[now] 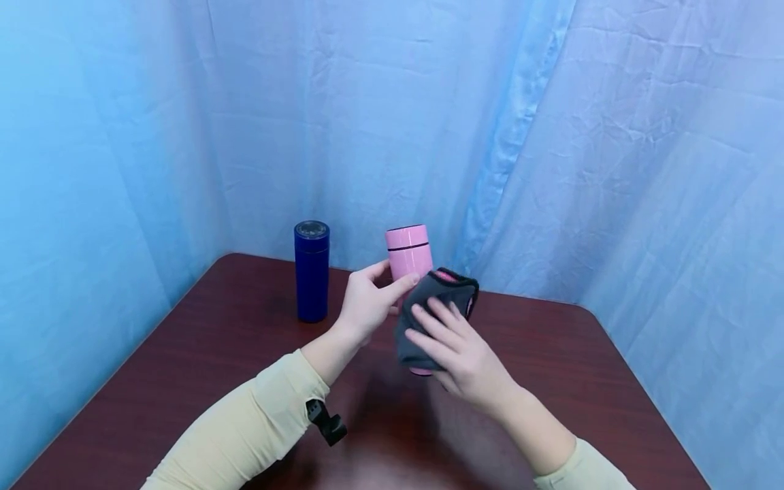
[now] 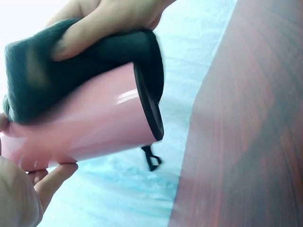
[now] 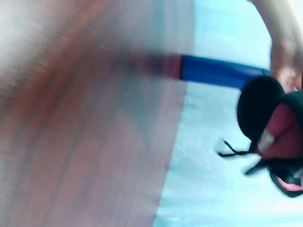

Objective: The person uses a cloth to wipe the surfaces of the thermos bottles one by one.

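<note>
In the head view my left hand (image 1: 367,303) grips a pink bottle (image 1: 409,257) near its upper part, thumb across the front. The bottle leans, lid up and to the left, its dark base low on the right. My right hand (image 1: 468,357) holds a dark grey cloth (image 1: 412,347) with black edging and a pink inner side against the bottle's lower body, covering much of it. The left wrist view has the right thumb pressing the cloth (image 2: 109,56) over the glossy pink bottle (image 2: 99,118). A small black loop (image 2: 152,160) hangs below the bottle's base end.
A dark blue bottle (image 1: 312,282) stands upright on the reddish-brown table (image 1: 245,340), left of the hands. Light blue curtains (image 1: 367,122) surround the table at the back and sides. A black strap end (image 1: 327,422) sticks out from the left sleeve.
</note>
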{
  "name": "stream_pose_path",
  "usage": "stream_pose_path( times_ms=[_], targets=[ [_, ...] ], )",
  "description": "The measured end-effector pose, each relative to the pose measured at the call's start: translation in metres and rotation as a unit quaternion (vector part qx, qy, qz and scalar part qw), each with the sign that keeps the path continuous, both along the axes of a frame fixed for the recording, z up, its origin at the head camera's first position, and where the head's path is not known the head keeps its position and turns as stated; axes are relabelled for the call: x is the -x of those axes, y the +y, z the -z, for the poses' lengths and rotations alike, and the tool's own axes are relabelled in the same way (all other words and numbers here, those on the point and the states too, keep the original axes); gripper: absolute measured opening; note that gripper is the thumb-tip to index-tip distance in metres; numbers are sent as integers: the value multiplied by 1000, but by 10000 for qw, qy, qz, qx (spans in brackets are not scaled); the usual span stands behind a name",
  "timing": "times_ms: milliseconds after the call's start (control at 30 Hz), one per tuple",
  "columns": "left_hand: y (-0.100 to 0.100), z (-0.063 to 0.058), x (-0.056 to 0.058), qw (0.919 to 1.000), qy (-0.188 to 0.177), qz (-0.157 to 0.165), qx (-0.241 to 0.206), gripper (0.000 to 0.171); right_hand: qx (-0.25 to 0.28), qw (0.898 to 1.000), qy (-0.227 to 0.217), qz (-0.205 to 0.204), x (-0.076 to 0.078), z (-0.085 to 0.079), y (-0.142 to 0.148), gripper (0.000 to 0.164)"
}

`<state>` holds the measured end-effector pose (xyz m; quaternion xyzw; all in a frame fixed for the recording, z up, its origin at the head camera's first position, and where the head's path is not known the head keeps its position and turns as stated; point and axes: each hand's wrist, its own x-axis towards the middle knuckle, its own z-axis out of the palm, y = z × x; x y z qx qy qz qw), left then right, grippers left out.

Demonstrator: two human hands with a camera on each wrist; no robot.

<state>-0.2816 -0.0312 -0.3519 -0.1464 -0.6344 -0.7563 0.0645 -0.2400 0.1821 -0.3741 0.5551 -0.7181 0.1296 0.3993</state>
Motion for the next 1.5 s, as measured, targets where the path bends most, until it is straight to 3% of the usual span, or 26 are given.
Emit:
stream_pose_path(
  times_ms=[100, 167, 300, 433, 567, 667, 733, 800, 833, 967, 1033, 1100, 1267, 1333, 1400, 1500],
  targets=[
    [-4, -3, 1, 9997, 99, -112, -198, 50, -318, 9987, 397, -64, -4, 7, 0, 34],
    [-7, -4, 2, 9991, 115, -148, -370, 48, -301, 9990, 304, -137, -4, 12, 5, 35],
    [-11, -6, 2, 9988, 137, -85, -461, 48, 347, 9957, -800, -303, 3, 10, 15, 35],
    [-7, -1, -1, 9995, 273, 39, -137, 52, 1271, 9733, -1885, -332, 8, -6, 10, 37],
    [-2, 5, -5, 9976, 612, -71, 324, 52, 1711, 9648, -1978, -281, 7, -17, -5, 41],
    [-4, 7, -5, 9973, 648, -135, 330, 55, 1540, 9657, -2068, -313, 5, -9, -5, 40],
    [-6, 7, -4, 9984, 518, -117, 210, 59, 1404, 9607, -2371, -335, 6, 0, 3, 36],
    [-7, 6, -4, 9991, 398, -110, 131, 62, 1426, 9484, -2822, -244, 8, 7, 12, 40],
    [-7, 6, -5, 9992, 364, -104, 110, 61, 1528, 9376, -3119, -175, 9, 8, 16, 43],
    [-5, 5, -8, 9990, 385, -39, 230, 58, 2400, 8776, -4141, 284, 12, -5, 16, 43],
    [-2, 4, -11, 9980, 466, 90, 410, 58, 2824, 8578, -4275, 405, 12, -17, 9, 40],
    [1, 4, -13, 9966, 558, 198, 572, 58, 3016, 8591, -4114, 419, 11, -27, 0, 42],
    [1, 5, -13, 9950, 791, -26, 611, 58, 2337, 9165, -3246, 108, 3, -21, -7, 56],
    [-1, 6, -11, 9954, 801, -149, 510, 58, 1987, 9282, -3147, -13, -3, -14, -4, 59],
    [-3, 6, -10, 9960, 759, -178, 435, 57, 1834, 9248, -3333, -47, -9, -13, 1, 56],
    [-2, 6, -11, 9969, 670, -13, 411, 57, 2059, 9006, -3829, 21, -13, -20, 7, 50]
  ],
)
